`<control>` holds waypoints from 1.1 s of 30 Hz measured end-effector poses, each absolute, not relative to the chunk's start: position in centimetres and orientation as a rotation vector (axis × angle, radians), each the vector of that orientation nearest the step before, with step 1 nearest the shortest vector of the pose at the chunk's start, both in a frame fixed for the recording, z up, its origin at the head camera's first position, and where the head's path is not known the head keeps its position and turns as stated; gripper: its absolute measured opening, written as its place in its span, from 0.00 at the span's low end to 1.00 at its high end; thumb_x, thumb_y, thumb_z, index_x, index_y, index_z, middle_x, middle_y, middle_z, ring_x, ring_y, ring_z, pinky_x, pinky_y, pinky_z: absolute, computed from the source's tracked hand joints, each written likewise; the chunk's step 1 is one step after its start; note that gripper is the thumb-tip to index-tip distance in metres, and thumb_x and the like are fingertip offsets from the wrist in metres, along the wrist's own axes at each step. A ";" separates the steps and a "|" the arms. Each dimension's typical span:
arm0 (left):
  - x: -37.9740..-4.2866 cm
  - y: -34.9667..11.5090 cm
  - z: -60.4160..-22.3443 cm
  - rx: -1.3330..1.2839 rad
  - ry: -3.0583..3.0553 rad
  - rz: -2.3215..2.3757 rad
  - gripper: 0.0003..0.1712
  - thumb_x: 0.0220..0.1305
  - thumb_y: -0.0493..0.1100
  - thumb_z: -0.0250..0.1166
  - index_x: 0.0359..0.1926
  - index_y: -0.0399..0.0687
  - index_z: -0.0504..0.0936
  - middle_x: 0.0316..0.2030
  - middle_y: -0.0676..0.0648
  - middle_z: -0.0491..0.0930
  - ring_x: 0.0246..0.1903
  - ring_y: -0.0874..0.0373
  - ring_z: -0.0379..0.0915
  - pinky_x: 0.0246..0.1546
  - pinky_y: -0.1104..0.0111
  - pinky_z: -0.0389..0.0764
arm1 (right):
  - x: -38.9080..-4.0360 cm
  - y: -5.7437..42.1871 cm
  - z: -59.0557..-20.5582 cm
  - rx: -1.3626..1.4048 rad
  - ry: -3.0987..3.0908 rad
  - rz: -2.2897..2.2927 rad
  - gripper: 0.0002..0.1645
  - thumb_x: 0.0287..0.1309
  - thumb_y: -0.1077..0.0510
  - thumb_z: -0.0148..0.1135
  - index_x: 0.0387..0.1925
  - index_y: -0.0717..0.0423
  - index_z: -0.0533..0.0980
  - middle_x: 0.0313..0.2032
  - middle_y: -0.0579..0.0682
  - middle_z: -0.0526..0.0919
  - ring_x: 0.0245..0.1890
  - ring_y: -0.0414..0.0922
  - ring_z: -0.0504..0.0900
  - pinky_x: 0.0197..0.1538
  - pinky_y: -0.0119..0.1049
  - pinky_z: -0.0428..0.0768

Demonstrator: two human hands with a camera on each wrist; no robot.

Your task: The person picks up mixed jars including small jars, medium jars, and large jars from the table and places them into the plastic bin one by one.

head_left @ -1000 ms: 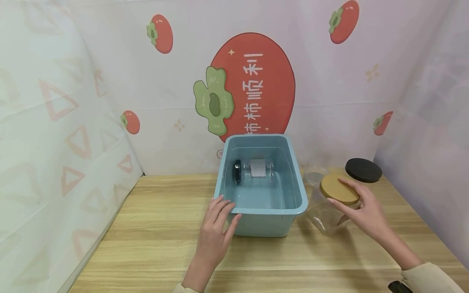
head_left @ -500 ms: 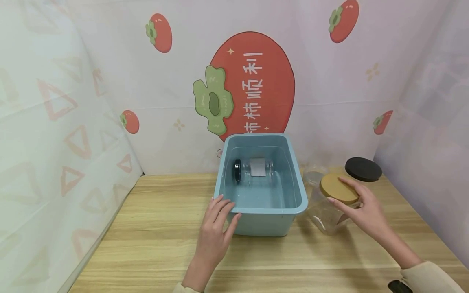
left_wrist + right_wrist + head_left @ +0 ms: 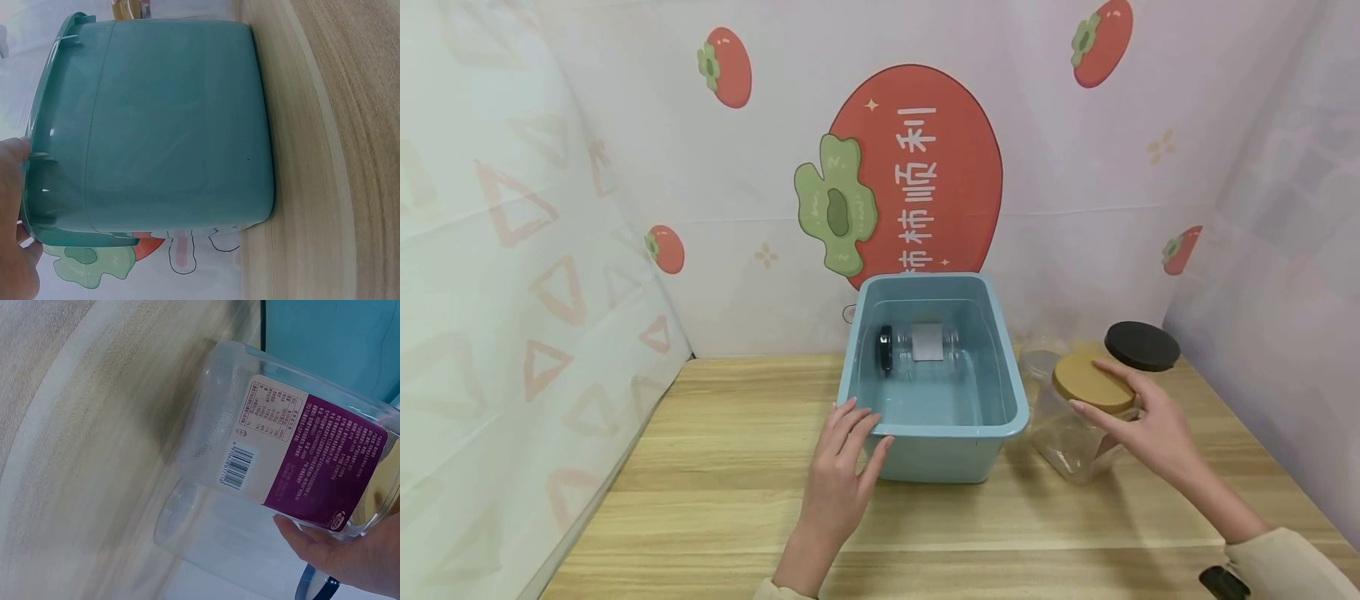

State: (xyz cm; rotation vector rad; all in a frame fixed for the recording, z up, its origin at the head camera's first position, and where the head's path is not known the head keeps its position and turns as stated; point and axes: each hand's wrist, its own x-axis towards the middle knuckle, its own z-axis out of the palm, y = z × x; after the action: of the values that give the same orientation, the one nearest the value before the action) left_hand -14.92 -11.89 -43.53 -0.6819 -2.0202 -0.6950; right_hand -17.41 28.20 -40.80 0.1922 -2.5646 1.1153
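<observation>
My left hand (image 3: 838, 483) holds the near left corner of a light blue plastic tub (image 3: 932, 458), fingers over the rim and thumb at its front. Inside the tub a small clear jar (image 3: 927, 342) with a black lid lies on its side. My right hand (image 3: 1153, 429) grips a clear plastic jar (image 3: 1067, 446) at its yellow lid (image 3: 1093, 382), thumb on the near side and fingers across the far edge. In the right wrist view, that jar carries a purple and white label (image 3: 306, 450) with a barcode. Its base is close over the table beside the tub.
A black-lidded clear jar (image 3: 1142, 346) stands behind my right hand. Another clear container (image 3: 1041, 358) sits between the tub and the yellow-lidded jar. A patterned cloth (image 3: 760, 167) hangs behind the wooden table (image 3: 737, 467), and cloth walls flank both sides.
The yellow-lidded jar has shifted very slightly in my right hand's grip and stands a little straighter. My left hand and the tub have stayed in place.
</observation>
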 end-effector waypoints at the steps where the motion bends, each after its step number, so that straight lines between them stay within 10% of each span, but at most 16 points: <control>1: -14.9 -11.9 -43.5 -0.680 -2.022 -0.692 0.26 0.84 0.54 0.53 0.50 0.35 0.86 0.49 0.40 0.84 0.60 0.37 0.78 0.71 0.43 0.75 | -17.4 28.2 -40.7 0.195 -2.568 1.114 0.47 0.62 0.51 0.78 0.77 0.58 0.67 0.72 0.71 0.69 0.63 0.67 0.73 0.43 0.16 0.65; 25: -14.9 -11.9 -43.5 -0.673 -2.051 -0.699 0.27 0.84 0.55 0.52 0.50 0.35 0.86 0.49 0.41 0.84 0.62 0.40 0.77 0.77 0.51 0.69 | -17.4 28.3 -39.0 0.232 -2.649 1.017 0.46 0.62 0.47 0.78 0.75 0.56 0.69 0.71 0.70 0.71 0.61 0.65 0.73 0.46 0.40 0.71; 33: -14.9 -11.9 -43.5 -0.678 -2.025 -0.701 0.24 0.83 0.54 0.54 0.50 0.37 0.86 0.49 0.43 0.85 0.61 0.40 0.78 0.66 0.37 0.78 | -17.6 28.4 -38.7 0.265 -2.632 1.004 0.46 0.61 0.49 0.79 0.75 0.56 0.69 0.71 0.70 0.70 0.61 0.65 0.73 0.48 0.43 0.71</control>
State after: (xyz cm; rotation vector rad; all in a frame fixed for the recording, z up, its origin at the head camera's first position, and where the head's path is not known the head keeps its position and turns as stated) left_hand -14.89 -11.93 -43.51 -0.6776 -2.0249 -0.7012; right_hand -17.57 28.38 -38.68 0.2648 -2.6322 1.0045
